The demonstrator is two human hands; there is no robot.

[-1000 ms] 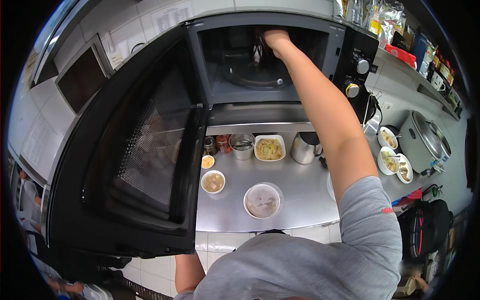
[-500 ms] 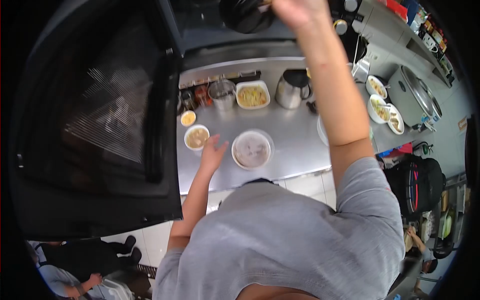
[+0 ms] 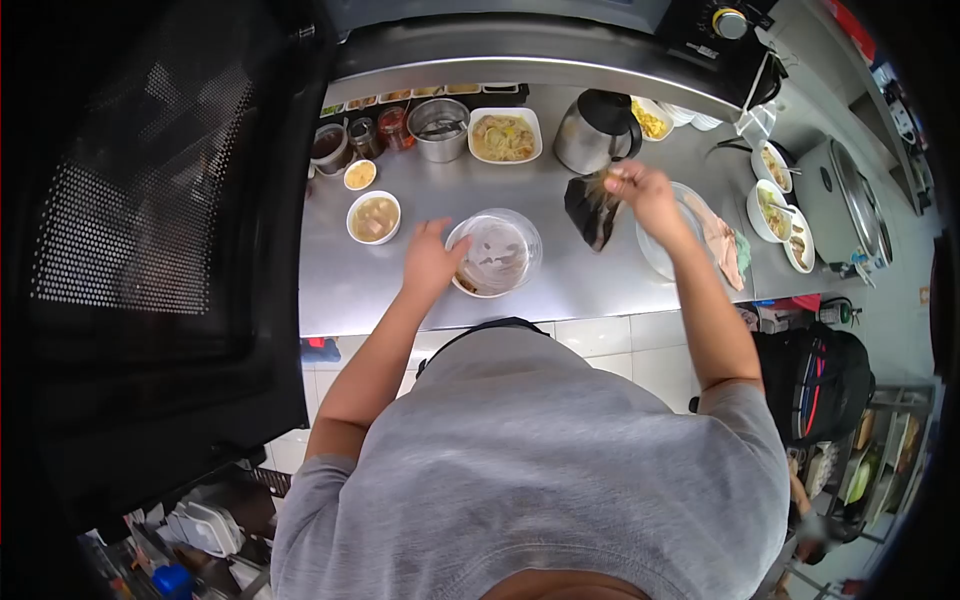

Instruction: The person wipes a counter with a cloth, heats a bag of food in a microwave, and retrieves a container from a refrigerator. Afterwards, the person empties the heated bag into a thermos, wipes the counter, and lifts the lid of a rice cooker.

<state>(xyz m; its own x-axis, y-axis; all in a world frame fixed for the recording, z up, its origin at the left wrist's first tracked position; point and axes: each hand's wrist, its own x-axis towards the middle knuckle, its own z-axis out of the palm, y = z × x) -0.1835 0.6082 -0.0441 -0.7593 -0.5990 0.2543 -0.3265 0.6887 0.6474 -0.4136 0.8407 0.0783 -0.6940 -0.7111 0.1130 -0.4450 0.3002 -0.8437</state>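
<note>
Pinched in my right hand (image 3: 640, 198) is the gathered top of a dark bag (image 3: 592, 212), which hangs above the steel counter (image 3: 560, 285). My left hand (image 3: 434, 262), fingers apart, touches the left edge of a round container (image 3: 497, 252) with a clear, fogged lid; some dark food shows at its lower left rim. To the left stands a white bowl of soup with pale chunks (image 3: 374, 217). A small cup of yellow food (image 3: 360, 175) is just behind it. A clear round lid (image 3: 662, 235) lies right of the bag, beside a pinkish cloth (image 3: 722, 245).
An open microwave door (image 3: 150, 250) fills the left side. Along the back are jars (image 3: 395, 128), a metal pot (image 3: 440, 130), a square bowl of food (image 3: 505, 136) and a steel jug (image 3: 597, 135). Food bowls (image 3: 768, 212) and a large cooker (image 3: 848, 190) stand right.
My right hand has come down from the microwave with the dark bag, now over the counter. My left hand has moved onto the lidded container's edge. The view has shifted.
</note>
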